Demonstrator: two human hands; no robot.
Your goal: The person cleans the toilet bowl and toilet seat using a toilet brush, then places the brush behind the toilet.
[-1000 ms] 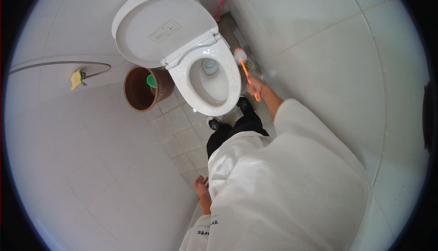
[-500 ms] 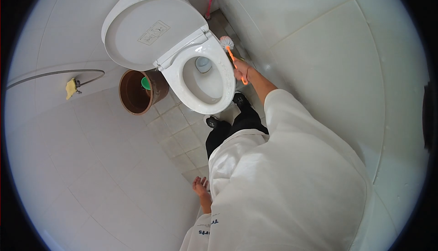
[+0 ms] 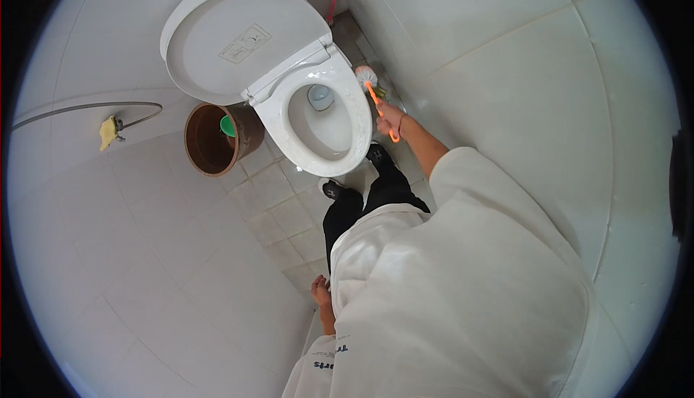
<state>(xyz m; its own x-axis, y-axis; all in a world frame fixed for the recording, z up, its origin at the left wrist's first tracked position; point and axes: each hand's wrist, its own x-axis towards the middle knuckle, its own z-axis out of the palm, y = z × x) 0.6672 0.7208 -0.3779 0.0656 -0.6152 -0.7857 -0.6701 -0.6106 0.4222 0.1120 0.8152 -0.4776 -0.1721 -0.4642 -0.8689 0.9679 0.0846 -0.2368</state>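
Note:
My right hand (image 3: 390, 119) is closed around the orange handle of a toilet brush (image 3: 367, 78). The brush has a round white head with some orange on it, held just to the right of the toilet bowl's rim. The white toilet seat (image 3: 340, 153) is wet, with droplets along its right side, and water stands in the bowl. The raised lid (image 3: 246, 44) carries a printed label. Low beside my body, my left hand (image 3: 321, 291) hangs with loosely bent fingers and holds nothing visible.
Left of the toilet stands a brown bucket (image 3: 206, 141) with a green dipper (image 3: 228, 125) inside. A hose (image 3: 87, 107) and a yellow cloth (image 3: 108, 133) are at the left wall. A pink handle (image 3: 335, 0) leans in the back corner. The tiled wall (image 3: 506, 73) is close on the right.
My right hand and the brush have shifted slightly right and down, away from the seat's rim. The fingers of my left hand have curled in a little.

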